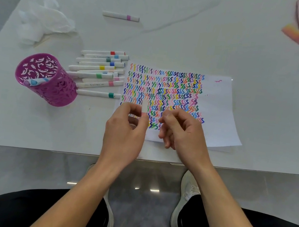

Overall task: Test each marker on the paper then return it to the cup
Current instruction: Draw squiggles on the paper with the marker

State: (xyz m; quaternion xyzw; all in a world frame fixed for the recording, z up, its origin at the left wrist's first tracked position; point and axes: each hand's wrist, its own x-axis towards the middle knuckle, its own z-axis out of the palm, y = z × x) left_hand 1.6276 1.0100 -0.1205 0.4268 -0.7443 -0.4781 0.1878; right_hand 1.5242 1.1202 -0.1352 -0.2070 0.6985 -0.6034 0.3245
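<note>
Two hands are hovering over the near edge of the one paper point(216, 107). The left hand point(125, 129) is pinching one white marker point(144, 105) upright between thumb and fingers. The right hand point(182, 131) is curling its fingers, and whether it is gripping anything cannot be told. One purple cup point(52, 90), at the sheet's 9 o'clock, is holding two markers point(34, 82). Between them, roughly eleven loose markers point(92, 75) are lying side by side. One lone marker point(120, 16) is lying at 12 o'clock on the bench point(193, 42), and one crumpled tissue point(46, 20) at 10 o'clock.
</note>
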